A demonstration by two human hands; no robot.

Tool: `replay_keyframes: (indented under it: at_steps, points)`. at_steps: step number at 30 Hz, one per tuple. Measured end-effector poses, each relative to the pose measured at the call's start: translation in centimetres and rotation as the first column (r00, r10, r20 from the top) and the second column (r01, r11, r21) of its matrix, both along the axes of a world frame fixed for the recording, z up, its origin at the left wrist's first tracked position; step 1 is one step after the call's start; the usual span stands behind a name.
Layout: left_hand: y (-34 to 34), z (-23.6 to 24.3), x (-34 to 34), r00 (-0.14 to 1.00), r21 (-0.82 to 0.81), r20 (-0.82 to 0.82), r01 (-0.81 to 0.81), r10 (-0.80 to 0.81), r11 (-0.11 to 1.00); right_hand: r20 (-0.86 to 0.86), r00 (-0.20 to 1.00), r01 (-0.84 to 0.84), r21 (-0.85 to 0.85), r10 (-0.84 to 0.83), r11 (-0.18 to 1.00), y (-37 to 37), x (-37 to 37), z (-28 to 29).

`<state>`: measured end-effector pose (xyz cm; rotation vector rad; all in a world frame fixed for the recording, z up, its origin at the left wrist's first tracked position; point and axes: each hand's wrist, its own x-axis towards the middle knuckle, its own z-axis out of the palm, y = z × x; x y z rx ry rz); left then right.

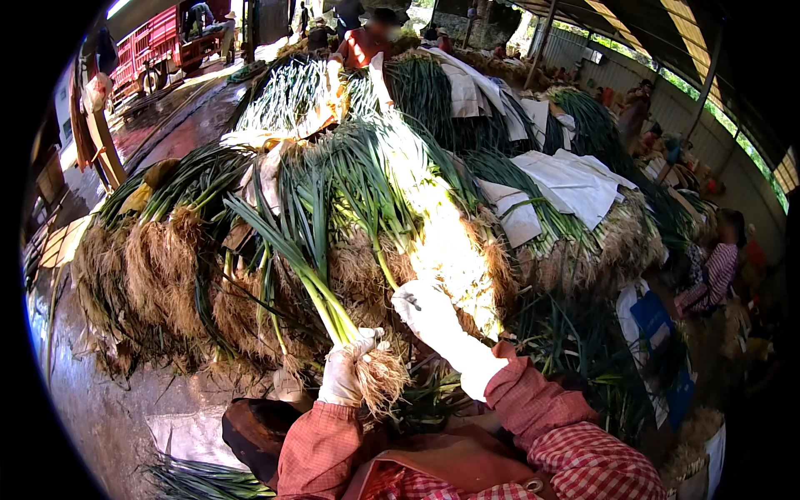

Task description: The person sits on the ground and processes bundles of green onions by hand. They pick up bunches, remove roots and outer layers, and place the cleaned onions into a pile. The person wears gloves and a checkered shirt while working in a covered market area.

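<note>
My left hand (343, 373), in a white glove, is closed round a small bunch of leeks (327, 302). Their shaggy brown roots hang out beside the fist, and the long green leaves slant up and left over the pile. Further right and higher, my gloved right hand (423, 310) is closed at the lower end of a single leek stalk (384, 265); its fingertips are partly hidden. Both hands are at the near side of a big heap of leeks (354, 171), roots toward me. Strong sunlight washes out the stalks beyond my right hand.
Root ends of more leeks (171, 254) hang over the heap's left side. White sheets (567, 185) cover bundles to the right. Loose leeks (208, 479) lie at lower left. A person in orange (360, 48) works across the heap; another in stripes (712, 279) sits at right. A red truck (150, 52) stands behind.
</note>
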<state>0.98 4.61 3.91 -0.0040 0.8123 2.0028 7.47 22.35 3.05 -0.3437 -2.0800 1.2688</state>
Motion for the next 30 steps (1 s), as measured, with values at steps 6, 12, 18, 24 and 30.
replay_keyframes:
  at_steps: [6, 12, 18, 24, 30]
  points:
    - [-0.2, -0.3, -0.1, 0.998, 0.032, -0.011, 0.066, -0.066, 0.997, 0.134, 0.909, 0.308, 0.421, -0.394, 0.853, 4.5, -4.1, 0.0]
    - [-2.0, 0.7, -0.1, 0.998, 0.069, -0.066, 0.012, -0.007, 0.998, 0.457, 0.691, -0.413, 0.885, -0.559, 0.214, 5.6, -3.7, 8.3]
    - [-1.9, 2.2, 0.9, 0.998, 0.111, 0.029, 0.049, -0.053, 0.993, 0.311, 0.899, 0.012, -0.721, 0.308, 0.693, 1.8, -2.9, 4.3]
    - [-1.1, 0.6, 1.4, 0.995, 0.020, 0.089, 0.042, -0.044, 0.999, 0.132, 0.971, -0.031, -0.761, 0.201, 0.648, -1.6, -1.9, 3.0]
    - [-2.5, 0.7, -0.2, 0.999, -0.024, 0.037, 0.004, -0.003, 1.000, 0.503, 0.475, -0.447, -0.569, 0.722, 0.690, -2.2, 5.8, 1.5]
